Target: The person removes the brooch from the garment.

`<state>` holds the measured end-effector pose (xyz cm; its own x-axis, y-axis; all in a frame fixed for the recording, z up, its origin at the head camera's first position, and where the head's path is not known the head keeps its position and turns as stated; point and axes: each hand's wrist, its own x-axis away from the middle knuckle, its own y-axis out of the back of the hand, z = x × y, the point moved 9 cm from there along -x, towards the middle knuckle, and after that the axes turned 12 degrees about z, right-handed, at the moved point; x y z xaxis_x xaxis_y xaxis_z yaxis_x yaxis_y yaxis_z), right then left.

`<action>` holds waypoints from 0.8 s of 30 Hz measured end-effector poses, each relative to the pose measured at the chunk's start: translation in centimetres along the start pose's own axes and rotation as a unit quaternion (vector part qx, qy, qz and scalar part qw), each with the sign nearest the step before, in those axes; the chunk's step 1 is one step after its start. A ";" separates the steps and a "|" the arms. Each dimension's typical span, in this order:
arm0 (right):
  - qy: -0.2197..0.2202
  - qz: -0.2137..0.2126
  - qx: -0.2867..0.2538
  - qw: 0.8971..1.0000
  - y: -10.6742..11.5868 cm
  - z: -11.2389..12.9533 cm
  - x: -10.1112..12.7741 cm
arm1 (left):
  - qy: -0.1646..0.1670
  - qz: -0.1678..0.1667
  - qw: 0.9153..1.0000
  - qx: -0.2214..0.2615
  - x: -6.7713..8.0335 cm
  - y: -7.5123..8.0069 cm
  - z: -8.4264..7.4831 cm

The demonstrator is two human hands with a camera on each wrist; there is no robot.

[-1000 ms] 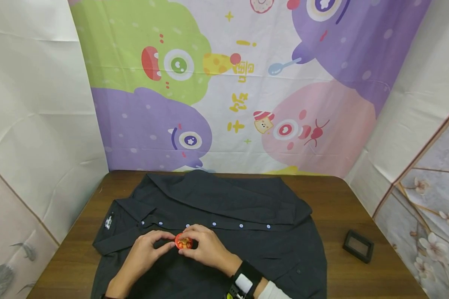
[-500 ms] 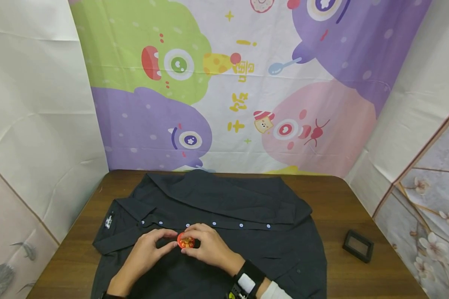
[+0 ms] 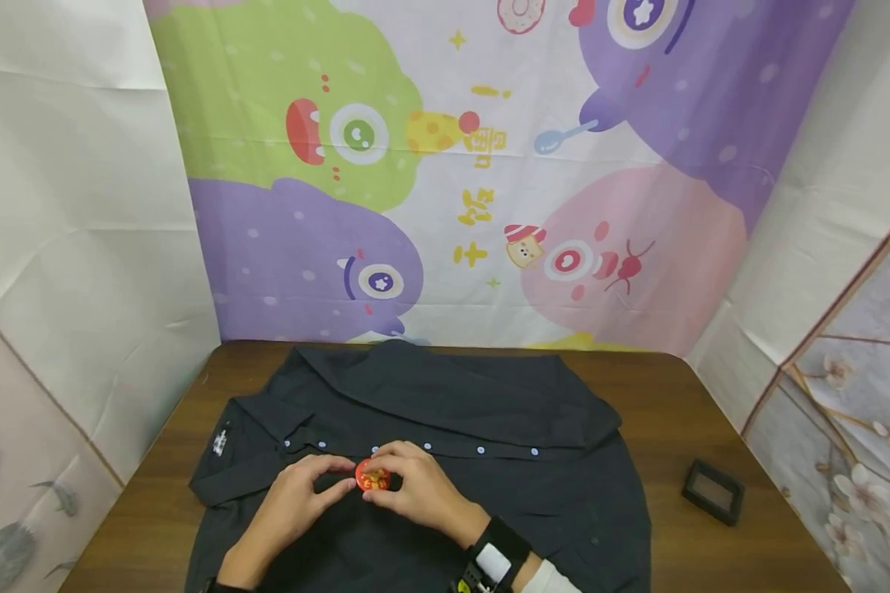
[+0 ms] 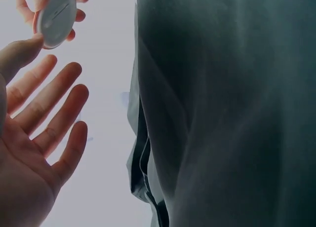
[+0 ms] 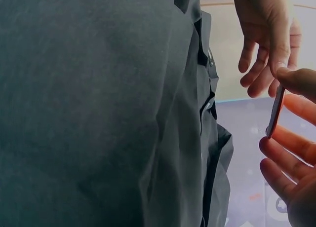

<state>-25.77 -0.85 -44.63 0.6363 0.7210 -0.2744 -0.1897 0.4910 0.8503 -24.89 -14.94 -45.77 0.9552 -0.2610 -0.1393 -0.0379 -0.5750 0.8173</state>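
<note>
Between both hands is a round red pin badge (image 3: 373,479) with a gold pattern, held above a dark shirt (image 3: 519,502). My right hand (image 3: 424,492) pinches it between thumb and fingers. From the other side, my left hand (image 3: 297,496) reaches to its edge with index finger and thumb apart. In the left wrist view the left thumb touches the rim and the other fingers spread fairly straight; the badge's silvery back (image 4: 58,19) shows a pin. The right wrist view shows the badge nearly edge-on (image 5: 275,111).
The shirt lies spread on a brown wooden table (image 3: 667,412), its row of pale buttons (image 3: 480,450) beyond the hands. At the right is a small black rectangular frame (image 3: 714,492). A cartoon cloth (image 3: 460,305) hangs behind the table.
The badge and right hand have shifted slightly right, and the badge's face has turned a little. The left hand stays close beside it. The head view has tilted slightly.
</note>
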 end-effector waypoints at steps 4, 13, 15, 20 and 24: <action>-0.006 -0.008 0.005 1.000 0.5 -0.2 0.2 | 0.003 -0.004 1.000 -0.008 -0.2 0.1 -0.3; -0.031 -0.027 -0.007 0.999 1.7 -1.2 0.6 | 0.005 -0.009 1.000 -0.012 -0.4 0.1 -0.5; -0.039 -0.029 -0.005 0.999 1.9 -1.4 0.7 | 0.000 -0.011 1.000 -0.014 -0.4 0.1 -0.5; -0.059 -0.034 0.004 0.998 2.3 -2.0 0.9 | -0.007 -0.014 1.000 -0.016 -0.4 0.1 -0.5; -0.070 -0.047 0.021 0.996 2.7 -2.3 1.2 | -0.005 -0.012 1.000 -0.019 -0.4 0.0 -0.5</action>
<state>-27.25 2.52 -43.68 0.7487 0.5962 -0.2899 -0.0953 0.5295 0.8429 -25.15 -14.45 -45.47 0.9530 -0.2548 -0.1639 -0.0036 -0.5505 0.8348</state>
